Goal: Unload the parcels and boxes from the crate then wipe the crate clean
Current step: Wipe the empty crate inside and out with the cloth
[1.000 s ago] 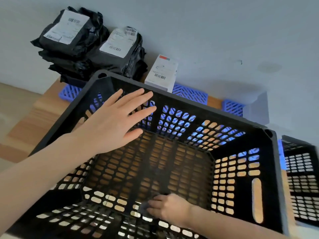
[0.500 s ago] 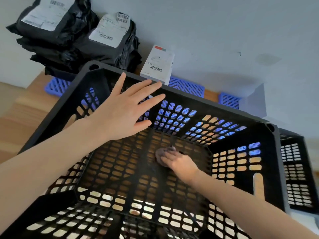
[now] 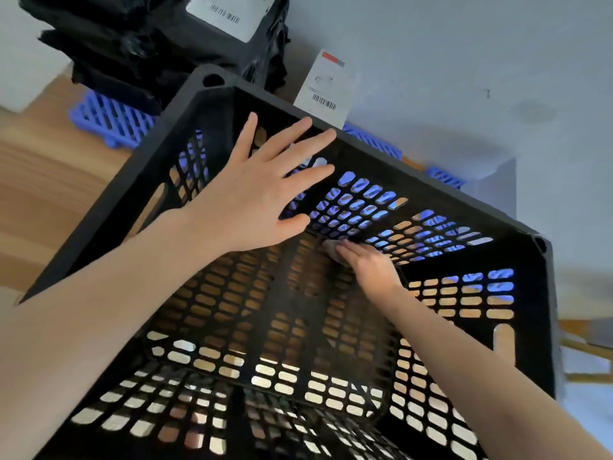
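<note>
A black slotted crate [image 3: 159,167] fills the view, with nothing in it but my hands. My left hand [image 3: 255,194] lies flat with fingers spread against the inside of the far wall, just under the rim. My right hand [image 3: 368,267] reaches down to the far edge of the crate floor and presses a small dark cloth [image 3: 331,249] there. Black parcels [image 3: 159,38] with white labels are stacked beyond the crate's far left corner. A white box [image 3: 326,86] with a barcode stands behind the far rim.
Blue plastic grids [image 3: 109,122] lie on the wooden floor [image 3: 49,180] under the parcels and along the grey wall [image 3: 464,61]. A pale block [image 3: 497,187] stands at the far right of the crate.
My right hand has swept the cloth from the near edge of the crate floor to its far edge. My left hand has stayed on the far wall. The view has tilted closer.
</note>
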